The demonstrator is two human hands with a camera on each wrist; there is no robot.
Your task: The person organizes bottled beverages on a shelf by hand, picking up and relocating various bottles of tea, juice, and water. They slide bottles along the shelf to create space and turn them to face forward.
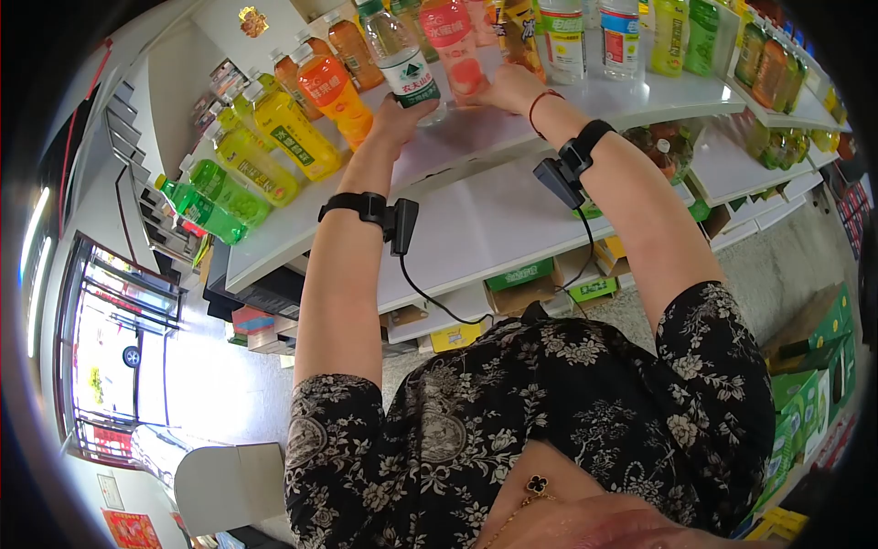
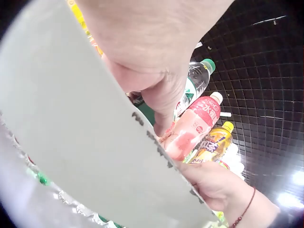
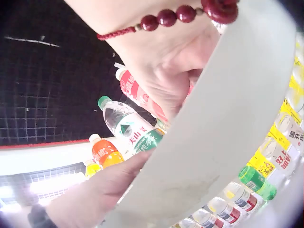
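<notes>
On the white shelf [image 1: 512,128], right at its front edge, stand the two bottles being handled: a green-capped water bottle [image 1: 402,59] and a pink drink bottle [image 1: 455,41]. They're upright, side by side and nearly touching, with the water one further left along the shelf. The left hand [image 1: 400,114] is wrapped round the water bottle's base. The right hand [image 1: 512,87] has its fingers curled round the pink one low down. So each hand has its own bottle, both reaching in over the shelf's front edge from below. Further left along the shelf come an orange juice bottle [image 1: 334,91], then yellow bottles [image 1: 283,133]. Under the shelf sit cardboard cartons [image 1: 521,284].
</notes>
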